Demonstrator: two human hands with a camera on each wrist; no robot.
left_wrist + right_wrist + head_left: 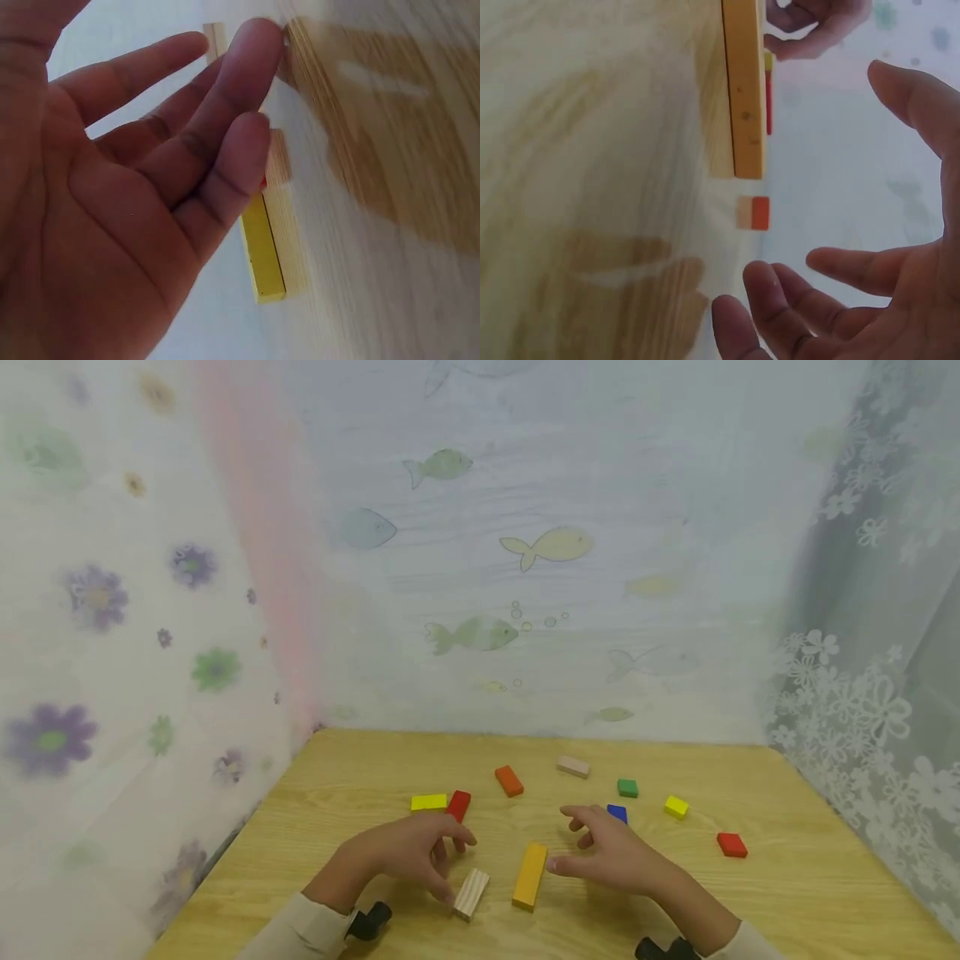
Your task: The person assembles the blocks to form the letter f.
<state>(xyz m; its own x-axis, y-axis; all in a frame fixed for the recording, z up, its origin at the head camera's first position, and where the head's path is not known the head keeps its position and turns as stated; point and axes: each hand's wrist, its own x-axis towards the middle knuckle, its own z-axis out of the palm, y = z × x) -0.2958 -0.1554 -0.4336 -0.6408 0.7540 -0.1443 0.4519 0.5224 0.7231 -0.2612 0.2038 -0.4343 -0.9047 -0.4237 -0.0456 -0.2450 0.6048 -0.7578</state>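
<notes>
My left hand [408, 852] hovers low over the table with its fingers loosely bent and nothing in them. Its thumb tip is right at the edge of a plain striped wooden block [472, 894]. Just beyond its knuckles lie a long yellow block [429, 803] and a red block [458, 807]. To the right, my right hand [611, 856] is spread, thumb apart from the fingers, beside a long orange-yellow block [530, 877]. That block also shows in the right wrist view, outside the right hand's fingers. A blue block [617, 813] is partly hidden behind the right hand.
Farther back on the wooden table [360, 760] lie an orange block [509, 781], a pale wooden block [573, 767] and a green block [627, 787]. A small yellow block [677, 807] and a red block [732, 845] are at the right. Patterned curtains surround the table.
</notes>
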